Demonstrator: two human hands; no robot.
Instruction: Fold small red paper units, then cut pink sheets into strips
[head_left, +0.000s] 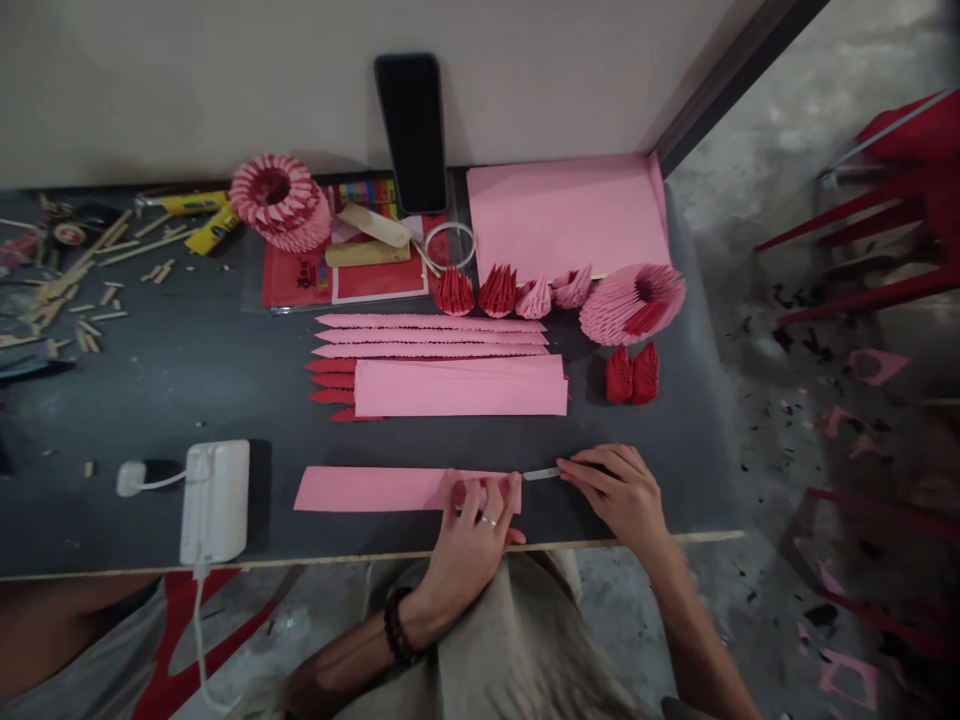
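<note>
A long pink paper strip (367, 489) lies flat near the table's front edge. My left hand (474, 535) presses its right part down with the fingertips, fingers apart and a ring on one. Just past the strip's right end is a slim silvery blade (541, 473), its tip close to the paper. My right hand (619, 495) pinches the blade's other end. Behind the strip lies a pink paper stack (461, 388) on red zigzag-edged strips (331, 380), with pink zigzag-edged strips (431, 337) beyond.
Folded-paper pieces, including a large pink one (634, 304) and a red pair (632, 374), stand to the right. A phone (412, 130) leans on the wall beside pink sheets (566, 220). At left are a white power bank (215, 500), wood sticks and a person's leg (67, 615).
</note>
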